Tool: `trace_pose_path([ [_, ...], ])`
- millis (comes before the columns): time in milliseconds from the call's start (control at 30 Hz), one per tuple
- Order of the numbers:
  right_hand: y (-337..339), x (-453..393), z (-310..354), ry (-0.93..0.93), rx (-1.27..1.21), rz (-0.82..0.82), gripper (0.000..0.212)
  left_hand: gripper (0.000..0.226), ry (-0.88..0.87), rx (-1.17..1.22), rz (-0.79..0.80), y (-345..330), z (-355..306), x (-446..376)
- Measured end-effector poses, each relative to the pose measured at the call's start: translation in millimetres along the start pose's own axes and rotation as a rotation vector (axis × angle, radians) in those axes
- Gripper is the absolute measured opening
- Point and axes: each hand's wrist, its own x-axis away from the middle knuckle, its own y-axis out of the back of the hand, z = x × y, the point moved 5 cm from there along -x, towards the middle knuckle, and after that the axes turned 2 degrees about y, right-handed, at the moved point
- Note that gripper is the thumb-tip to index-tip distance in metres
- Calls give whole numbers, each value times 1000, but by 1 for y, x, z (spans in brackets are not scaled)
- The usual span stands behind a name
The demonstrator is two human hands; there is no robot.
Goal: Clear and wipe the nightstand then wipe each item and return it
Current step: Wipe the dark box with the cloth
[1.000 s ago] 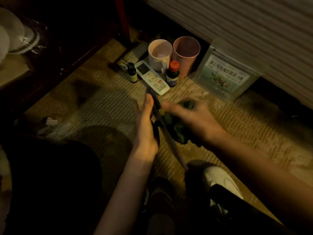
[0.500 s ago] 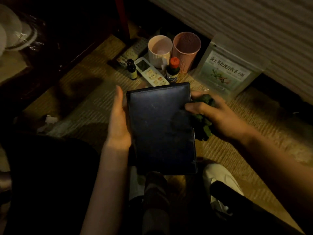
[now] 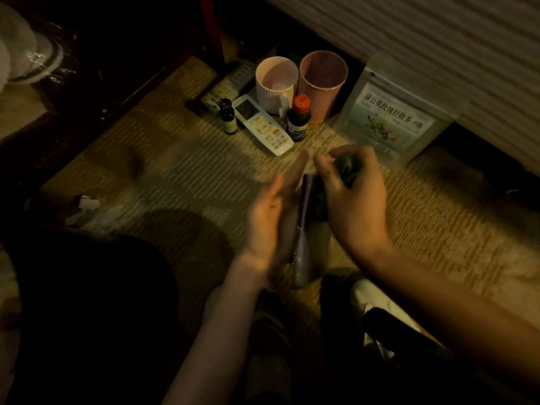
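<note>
left hand flat against notebook | notebook edge-on, long axis pointing away | right hand clutching cloth

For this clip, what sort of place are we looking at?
Probably a dim bedroom floor: a woven mat holds remote controls, small bottles, cups and a tea pouch, set out beside dark wooden furniture.

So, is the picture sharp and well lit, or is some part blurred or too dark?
Head view: dim, warm light; left hand and right hand are motion-blurred, as is the edge-on notebook; the remote and bottles stay fairly sharp; lower left is near black.
</note>
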Motion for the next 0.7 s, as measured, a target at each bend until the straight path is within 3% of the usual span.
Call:
trace_pose_path([
  [67,-8,11,4,98,35,8,17,64,17,56,-2,-9,3,5],
  [167,-18,16,6,153,25,118,15,80,37,217,-47,-10,6,9],
  [333,-30,15,14,200,2,336,16,61,-54,187,-160,10,0,0],
  [467,-36,39,21,414,119,482,20,52,-90,252,-207,27,-4,-4],
  [633,-44,26,28,266,-13,490,21,62,-138,222,-217,24,-6,-4],
  [700,-45,15,37,317,-27,453,22,59,-156,197,-241,19,-2,-5],
])
